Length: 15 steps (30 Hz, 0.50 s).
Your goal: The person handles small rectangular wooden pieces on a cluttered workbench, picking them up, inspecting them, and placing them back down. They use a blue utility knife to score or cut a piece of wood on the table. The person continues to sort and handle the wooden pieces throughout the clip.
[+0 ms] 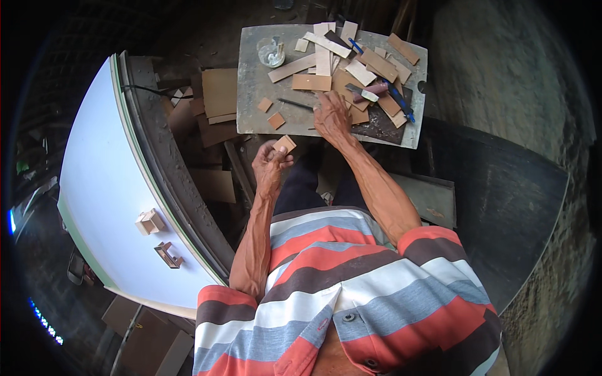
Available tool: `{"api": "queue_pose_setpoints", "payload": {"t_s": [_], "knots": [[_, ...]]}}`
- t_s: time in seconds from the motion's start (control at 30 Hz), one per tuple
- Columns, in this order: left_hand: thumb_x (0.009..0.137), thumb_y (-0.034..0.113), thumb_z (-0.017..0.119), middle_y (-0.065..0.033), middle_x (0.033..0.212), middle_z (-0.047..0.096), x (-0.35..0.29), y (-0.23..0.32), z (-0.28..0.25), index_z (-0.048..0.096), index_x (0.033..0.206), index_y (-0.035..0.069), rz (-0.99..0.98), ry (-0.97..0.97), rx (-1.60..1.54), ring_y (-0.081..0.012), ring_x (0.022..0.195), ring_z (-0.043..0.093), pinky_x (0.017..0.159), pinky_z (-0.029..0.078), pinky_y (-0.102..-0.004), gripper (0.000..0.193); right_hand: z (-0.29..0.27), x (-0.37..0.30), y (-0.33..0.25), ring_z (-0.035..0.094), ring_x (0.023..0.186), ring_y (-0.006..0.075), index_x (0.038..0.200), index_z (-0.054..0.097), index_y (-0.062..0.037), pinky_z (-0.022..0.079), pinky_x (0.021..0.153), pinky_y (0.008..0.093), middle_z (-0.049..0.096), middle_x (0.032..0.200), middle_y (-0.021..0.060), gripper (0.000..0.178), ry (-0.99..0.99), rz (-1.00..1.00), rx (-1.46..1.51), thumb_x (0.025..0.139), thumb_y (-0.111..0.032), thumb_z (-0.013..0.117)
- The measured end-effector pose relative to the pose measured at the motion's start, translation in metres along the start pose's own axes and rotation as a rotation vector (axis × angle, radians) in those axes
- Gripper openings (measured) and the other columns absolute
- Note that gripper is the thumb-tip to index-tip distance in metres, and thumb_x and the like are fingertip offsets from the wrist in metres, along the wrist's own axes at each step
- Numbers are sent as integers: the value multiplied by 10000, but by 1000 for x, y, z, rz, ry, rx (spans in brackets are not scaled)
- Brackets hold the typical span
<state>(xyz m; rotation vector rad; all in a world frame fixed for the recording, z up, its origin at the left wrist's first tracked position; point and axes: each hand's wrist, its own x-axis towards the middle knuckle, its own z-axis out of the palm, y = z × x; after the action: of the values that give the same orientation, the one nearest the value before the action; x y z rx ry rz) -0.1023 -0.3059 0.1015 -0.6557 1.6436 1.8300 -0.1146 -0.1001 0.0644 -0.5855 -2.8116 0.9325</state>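
Between the thumb and fingers of my left hand (271, 164) is a small square wood piece (284, 144), held up just off the near edge of the work board (251, 119). My right hand (332, 116) rests low over the board with curled fingers, closed at the right end of a slim dark stick-like tool (293, 103); its fingertips are partly hidden. Two small wood squares, one (264, 104) behind the other (276, 120), lie left of that tool. A wider wood strip (311, 83) lies just beyond my right hand.
Wood strips (378, 64) pile up at the board's right, with a blue-handled tool (400, 102) and a whitish-bladed tool (365, 94) among them. A clear cup (271, 52) stands far left. Beside me, a white panel (113, 169) carries two small frames, one pale (149, 222), one darker (168, 255).
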Motion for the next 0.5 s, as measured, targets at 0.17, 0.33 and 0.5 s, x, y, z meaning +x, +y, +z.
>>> {"api": "queue_pose_setpoints", "payload": {"t_s": [0.17, 0.33, 0.5], "knots": [[924, 63, 674, -130, 986, 658, 24, 5, 40, 538, 1310, -39, -1, -168, 38, -177, 773, 685, 694, 607, -283, 422, -36, -18, 65, 561, 1055, 366, 1095, 640, -46, 463, 895, 468, 594, 1064, 149, 295, 52, 167, 115, 800, -58, 624], [901, 24, 679, -139, 1022, 647, 55, 2, 76, 508, 1340, -45, -35, -278, 91, -198, 836, 688, 775, 614, -297, 476, -79, -24, 121, 520, 1123, 379, 1165, 559, -54, 440, 947, 488, 545, 1177, 168, 386, 247, 280, -146, 794, -76, 662], [871, 5, 706, -144, 991, 663, 75, 0, 105, 474, 1352, -87, -7, -347, 135, -220, 848, 691, 783, 611, -313, 542, -98, -2, 157, 503, 1176, 385, 1234, 558, -67, 444, 962, 528, 532, 1227, 161, 456, 110, 363, -247, 814, -180, 695]]}}
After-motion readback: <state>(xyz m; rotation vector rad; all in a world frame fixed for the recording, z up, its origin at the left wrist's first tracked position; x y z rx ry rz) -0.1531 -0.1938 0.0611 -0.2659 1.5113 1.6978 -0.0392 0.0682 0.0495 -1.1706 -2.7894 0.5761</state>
